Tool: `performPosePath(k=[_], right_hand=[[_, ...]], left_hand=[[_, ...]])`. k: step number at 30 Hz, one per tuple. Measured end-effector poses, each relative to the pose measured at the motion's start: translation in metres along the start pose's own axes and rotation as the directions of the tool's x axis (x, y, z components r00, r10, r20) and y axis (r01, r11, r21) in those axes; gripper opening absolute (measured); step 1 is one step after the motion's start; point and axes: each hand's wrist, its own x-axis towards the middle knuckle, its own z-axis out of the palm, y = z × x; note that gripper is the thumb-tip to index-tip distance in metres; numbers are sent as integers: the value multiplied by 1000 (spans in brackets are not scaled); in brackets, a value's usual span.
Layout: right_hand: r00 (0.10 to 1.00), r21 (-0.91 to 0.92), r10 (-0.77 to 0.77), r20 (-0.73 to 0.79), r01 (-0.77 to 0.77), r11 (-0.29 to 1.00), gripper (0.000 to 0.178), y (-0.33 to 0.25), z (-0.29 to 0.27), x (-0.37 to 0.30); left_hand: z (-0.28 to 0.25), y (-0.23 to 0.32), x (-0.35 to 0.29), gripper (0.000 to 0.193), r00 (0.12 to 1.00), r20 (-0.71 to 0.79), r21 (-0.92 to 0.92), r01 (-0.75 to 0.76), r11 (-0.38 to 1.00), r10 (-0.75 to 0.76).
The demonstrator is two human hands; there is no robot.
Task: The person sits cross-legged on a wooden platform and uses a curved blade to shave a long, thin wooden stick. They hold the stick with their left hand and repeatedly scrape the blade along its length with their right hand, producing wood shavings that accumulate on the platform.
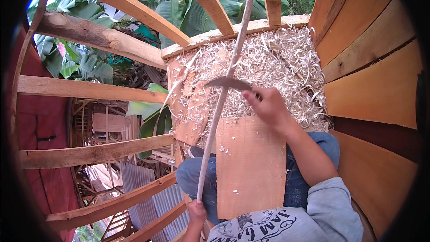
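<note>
A long, thin wooden stick (214, 127) slants upward and away from me, across the left side of my lap. Its near end is gripped by my left hand (197, 210), close to my left hip. My right hand (268, 107) is closed round the handle of a curved sickle-like knife (230, 83), whose blade lies across the stick about midway to the far end. Most of the handle is hidden in the fist. A flat wooden board (251, 166) rests over my lap between the jeans-clad legs.
Curly wood shavings (282, 62) cover the floor ahead, with loose plank pieces (193, 112) at their left. Wooden rails (94, 89) stand along the left and far sides, with banana leaves (172, 6) beyond. A plank wall (371, 94) closes the right side.
</note>
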Motion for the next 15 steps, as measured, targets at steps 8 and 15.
performPosePath(k=[8,15], right_hand=[[994,57,105,-8,-104,993,57,-1,-14,7],[954,7,287,87,-289,957,59,-11,-8,-2]], left_hand=[[3,4,-2,74,999,-26,-7,23,1000,-23],[3,-3,-3,75,999,-13,-12,51,999,-52]])
